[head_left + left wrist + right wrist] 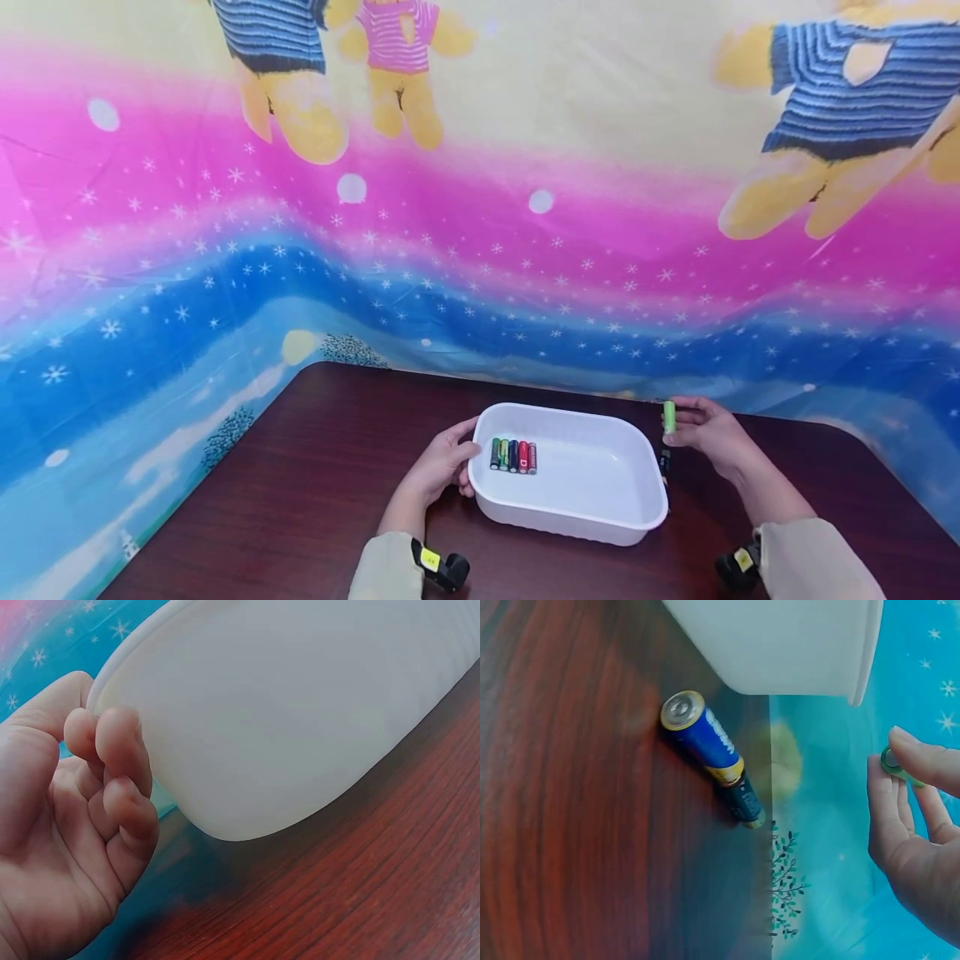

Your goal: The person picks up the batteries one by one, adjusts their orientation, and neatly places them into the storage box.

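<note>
A white plastic tray [570, 529] sits on the table, with several batteries [513, 457] in a row inside at its left end. My left hand [442, 462] grips the tray's left rim, thumb over the edge and fingers curled against the outer wall [285, 735]. Just past the tray's right end, my right hand [708, 433] pinches a light green battery [670, 417], held upright between thumb and fingers. In the right wrist view, a blue and gold battery [709, 742] lies on the table, with a dark battery [742, 801] beyond it.
The dark red-brown wooden table [315, 483] has rounded far corners. A printed cloth [450, 275] with bears and snowflakes hangs behind it and along its sides. Black cameras [450, 571] are strapped to both wrists.
</note>
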`<move>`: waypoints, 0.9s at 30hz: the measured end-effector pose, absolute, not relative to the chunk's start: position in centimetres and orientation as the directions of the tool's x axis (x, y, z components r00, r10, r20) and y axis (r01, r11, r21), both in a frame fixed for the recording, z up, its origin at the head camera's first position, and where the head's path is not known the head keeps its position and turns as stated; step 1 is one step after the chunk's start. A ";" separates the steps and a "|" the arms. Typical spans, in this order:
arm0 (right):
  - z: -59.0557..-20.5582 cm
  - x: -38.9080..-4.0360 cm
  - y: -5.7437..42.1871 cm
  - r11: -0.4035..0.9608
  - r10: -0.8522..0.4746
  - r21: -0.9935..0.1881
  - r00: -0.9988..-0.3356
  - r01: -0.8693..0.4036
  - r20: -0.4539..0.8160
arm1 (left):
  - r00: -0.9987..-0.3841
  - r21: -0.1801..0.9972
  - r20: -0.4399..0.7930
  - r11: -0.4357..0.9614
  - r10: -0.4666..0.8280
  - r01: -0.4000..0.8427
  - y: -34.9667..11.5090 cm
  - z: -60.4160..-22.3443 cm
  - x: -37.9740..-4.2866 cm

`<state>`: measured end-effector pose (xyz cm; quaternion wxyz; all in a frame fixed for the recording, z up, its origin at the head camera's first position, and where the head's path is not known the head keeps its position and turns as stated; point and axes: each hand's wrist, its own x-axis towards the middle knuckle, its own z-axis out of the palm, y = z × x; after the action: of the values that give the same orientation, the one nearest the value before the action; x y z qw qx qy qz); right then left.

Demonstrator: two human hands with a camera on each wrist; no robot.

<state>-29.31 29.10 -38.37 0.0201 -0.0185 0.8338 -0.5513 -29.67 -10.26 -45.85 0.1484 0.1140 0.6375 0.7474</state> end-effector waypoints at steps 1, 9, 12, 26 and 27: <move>-38.2 -29.3 29.0 0.396 -0.053 -0.918 -0.999 -0.009 -0.013 | -0.930 0.987 -0.018 -0.144 0.368 -0.076 -10.3 -45.9 -29.7; -37.8 -29.6 28.6 0.425 -0.066 -0.905 -0.998 -0.012 -0.018 | -0.931 0.987 -0.016 -0.146 0.365 -0.074 -10.3 -46.0 -29.7; -37.7 -29.7 28.4 0.410 -0.072 -0.912 -0.997 -0.005 -0.027 | -0.930 0.986 -0.014 -0.149 0.367 -0.073 -10.2 -46.0 -29.7; -37.0 -29.9 27.3 0.331 -0.105 -0.944 -0.994 -0.012 -0.025 | -0.926 0.984 -0.020 -0.158 0.377 -0.085 -10.3 -45.9 -29.7; -37.0 -29.9 27.3 0.333 -0.108 -0.943 -0.994 -0.014 -0.023 | -0.926 0.984 -0.021 -0.155 0.376 -0.085 -10.3 -45.9 -29.8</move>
<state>-29.89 27.32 -36.97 0.0404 -0.0374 0.8154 -0.5763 -29.75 -10.28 -45.91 0.1536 0.1153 0.6314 0.7513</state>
